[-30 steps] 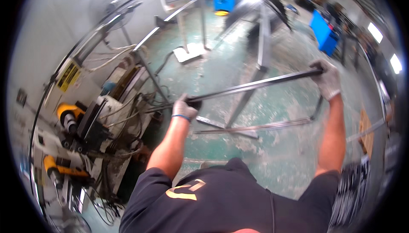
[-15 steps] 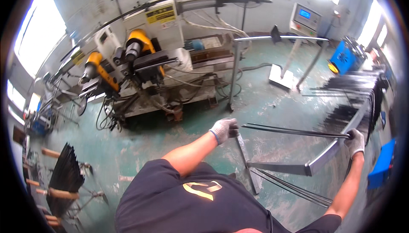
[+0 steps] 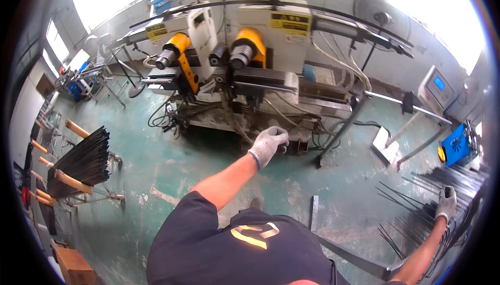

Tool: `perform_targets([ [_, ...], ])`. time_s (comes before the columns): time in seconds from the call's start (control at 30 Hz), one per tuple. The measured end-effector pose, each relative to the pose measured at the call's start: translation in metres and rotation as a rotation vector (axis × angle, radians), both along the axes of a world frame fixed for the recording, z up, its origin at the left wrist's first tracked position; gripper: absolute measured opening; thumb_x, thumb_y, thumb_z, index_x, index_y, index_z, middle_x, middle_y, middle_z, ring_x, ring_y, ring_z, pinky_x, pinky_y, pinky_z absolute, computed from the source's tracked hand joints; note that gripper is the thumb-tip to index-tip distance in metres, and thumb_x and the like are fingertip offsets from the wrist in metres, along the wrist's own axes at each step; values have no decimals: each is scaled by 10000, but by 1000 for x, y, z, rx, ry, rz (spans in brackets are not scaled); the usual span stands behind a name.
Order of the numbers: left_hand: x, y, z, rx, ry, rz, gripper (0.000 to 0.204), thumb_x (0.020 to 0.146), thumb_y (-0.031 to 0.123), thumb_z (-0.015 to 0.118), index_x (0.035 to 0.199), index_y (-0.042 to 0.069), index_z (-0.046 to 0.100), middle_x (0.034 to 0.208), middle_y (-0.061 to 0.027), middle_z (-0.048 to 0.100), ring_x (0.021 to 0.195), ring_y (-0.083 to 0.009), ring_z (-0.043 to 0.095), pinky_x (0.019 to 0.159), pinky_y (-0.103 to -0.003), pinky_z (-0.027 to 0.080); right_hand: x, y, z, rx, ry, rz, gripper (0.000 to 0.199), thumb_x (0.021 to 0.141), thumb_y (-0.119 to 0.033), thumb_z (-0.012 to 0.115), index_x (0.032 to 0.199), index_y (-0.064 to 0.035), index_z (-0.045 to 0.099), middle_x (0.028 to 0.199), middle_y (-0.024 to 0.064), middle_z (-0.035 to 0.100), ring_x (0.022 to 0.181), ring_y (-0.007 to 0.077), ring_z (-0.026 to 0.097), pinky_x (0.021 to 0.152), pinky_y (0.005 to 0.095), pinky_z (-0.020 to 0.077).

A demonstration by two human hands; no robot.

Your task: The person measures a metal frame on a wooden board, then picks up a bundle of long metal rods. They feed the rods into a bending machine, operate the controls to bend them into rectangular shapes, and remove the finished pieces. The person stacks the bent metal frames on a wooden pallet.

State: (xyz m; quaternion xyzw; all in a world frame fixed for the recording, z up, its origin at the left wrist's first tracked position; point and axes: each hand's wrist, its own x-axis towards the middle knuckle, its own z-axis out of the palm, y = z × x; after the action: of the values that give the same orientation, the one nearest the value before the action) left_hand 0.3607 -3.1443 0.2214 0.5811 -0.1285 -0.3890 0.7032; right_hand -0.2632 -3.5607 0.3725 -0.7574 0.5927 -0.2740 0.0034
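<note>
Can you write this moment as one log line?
left hand: grey-gloved, nothing visibly held; right hand: grey-gloved, at thin dark metal rods, grip unclear; ahead: white-and-yellow metal machine

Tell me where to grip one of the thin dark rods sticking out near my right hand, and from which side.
Probably best on the rod's projecting length, just in from its free end, coming from above and the left. It is slim there, its end points left, and it stands clear of the denser stack, while the right hand is over the stack itself.
</note>
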Motion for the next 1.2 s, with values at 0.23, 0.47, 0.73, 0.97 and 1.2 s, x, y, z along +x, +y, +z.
perform_targets([
  [0.23, 158, 46, 91, -13, -736, 170, 109, 1011, 94, 712, 1081, 11, 706, 914, -23, 714, 841, -100, 650, 787, -286, 539, 244, 47, -7, 63, -258, 401, 211, 979, -81, 746, 1157, 29, 717, 1040, 95, 764, 954, 162, 725, 881, 319, 570],
  [0.47, 300, 85, 131, 288, -1097, 374, 215, 956, 185, 749, 1111, 39, 719, 1023, -154, 769, 977, -291, 740, 911, -386, 565, 419, 70, 7, 80, -274, 635, 167, 940, -26, 739, 1096, 27, 717, 978, 68, 731, 916, 148, 699, 854, 317, 556],
  [0.73, 456, 166, 131, 761, -1444, 671, 188, 926, 224, 726, 1039, 75, 705, 989, -187, 732, 1012, -413, 699, 908, -490, 558, 658, 114, 86, 22, -368, 1061, 188, 972, -63, 720, 1139, 20, 737, 1023, 40, 721, 952, 114, 649, 878, 286, 531],
  [0.97, 523, 233, 150, 1007, -1368, 650, 191, 944, 201, 719, 1086, 74, 732, 1090, -193, 729, 1093, -408, 685, 965, -492, 546, 918, 226, 149, -120, -292, 1485, 215, 918, -102, 778, 1107, 0, 775, 1023, 160, 770, 914, 285, 738, 857, 369, 585],
  [1.2, 591, 248, 121, 853, -1639, 485, 136, 893, 159, 726, 985, 74, 675, 1083, -201, 637, 1062, -452, 588, 928, -545, 497, 1175, 337, 182, -14, -305, 1539, 217, 965, -240, 745, 1109, -99, 826, 1019, 149, 804, 913, 293, 766, 865, 405, 601],
])
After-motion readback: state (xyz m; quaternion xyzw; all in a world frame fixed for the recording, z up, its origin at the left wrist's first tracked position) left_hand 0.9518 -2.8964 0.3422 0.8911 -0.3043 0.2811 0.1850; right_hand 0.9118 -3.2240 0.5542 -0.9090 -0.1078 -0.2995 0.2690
